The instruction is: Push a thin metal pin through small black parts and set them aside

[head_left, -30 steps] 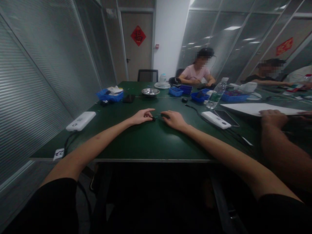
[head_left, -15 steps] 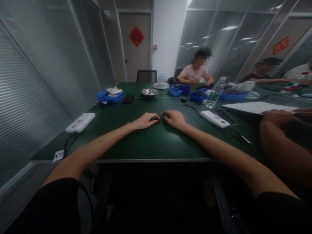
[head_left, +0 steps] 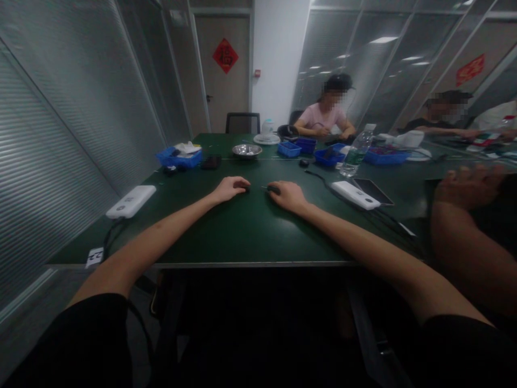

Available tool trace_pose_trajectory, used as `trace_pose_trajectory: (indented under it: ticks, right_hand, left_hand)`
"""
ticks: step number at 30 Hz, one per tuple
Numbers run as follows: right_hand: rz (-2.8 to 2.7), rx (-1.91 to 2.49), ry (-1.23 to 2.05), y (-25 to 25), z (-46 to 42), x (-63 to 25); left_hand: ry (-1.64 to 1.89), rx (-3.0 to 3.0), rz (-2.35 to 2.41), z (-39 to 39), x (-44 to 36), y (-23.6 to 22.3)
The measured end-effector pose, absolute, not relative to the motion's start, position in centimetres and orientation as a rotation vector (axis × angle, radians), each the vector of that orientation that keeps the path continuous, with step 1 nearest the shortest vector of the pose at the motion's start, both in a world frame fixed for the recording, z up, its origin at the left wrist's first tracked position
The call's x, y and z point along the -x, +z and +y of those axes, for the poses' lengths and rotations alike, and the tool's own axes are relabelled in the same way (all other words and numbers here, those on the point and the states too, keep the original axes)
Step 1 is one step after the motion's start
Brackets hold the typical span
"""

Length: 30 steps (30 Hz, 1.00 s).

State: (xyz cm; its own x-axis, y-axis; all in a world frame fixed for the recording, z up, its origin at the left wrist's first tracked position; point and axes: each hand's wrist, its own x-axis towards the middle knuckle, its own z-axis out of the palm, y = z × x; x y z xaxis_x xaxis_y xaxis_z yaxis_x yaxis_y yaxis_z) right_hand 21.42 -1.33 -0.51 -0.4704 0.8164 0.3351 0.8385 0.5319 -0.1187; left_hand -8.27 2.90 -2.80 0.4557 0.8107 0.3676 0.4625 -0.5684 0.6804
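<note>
On the green table [head_left: 242, 237], your left hand [head_left: 229, 189] pinches a small dark piece [head_left: 247, 189], mostly covered by your fingers and too small to identify. Your right hand [head_left: 288, 196] is closed round a dark object [head_left: 273, 189]; its thin tip points left, the rest hidden. At right, a neighbour's forearm [head_left: 464, 242] is cut off by the frame.

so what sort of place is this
Most likely an office meeting room used as a shared workroom: glass partitions with blinds run along the left, and a person in a pink top sits at a large green table that holds blue trays.
</note>
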Motion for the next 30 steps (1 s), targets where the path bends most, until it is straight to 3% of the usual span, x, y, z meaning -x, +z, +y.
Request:
trace_pose_trajectory:
  ticks: [6,14,30]
  right_hand:
    - [-2.447,1.345,-0.087,-0.8,-1.1,-21.5]
    - [-2.443,1.33,-0.089,-0.5,-1.4,-21.4]
    - [-2.459,1.34,-0.082,-0.4,-1.4,-21.3]
  left_hand:
    - [1.052,-1.94,1.44,5.6,16.5,-1.8]
    - [1.182,-1.652,1.812,3.2,27.2,-0.1]
    - [1.171,-1.952,2.053,3.0,29.0,-2.0]
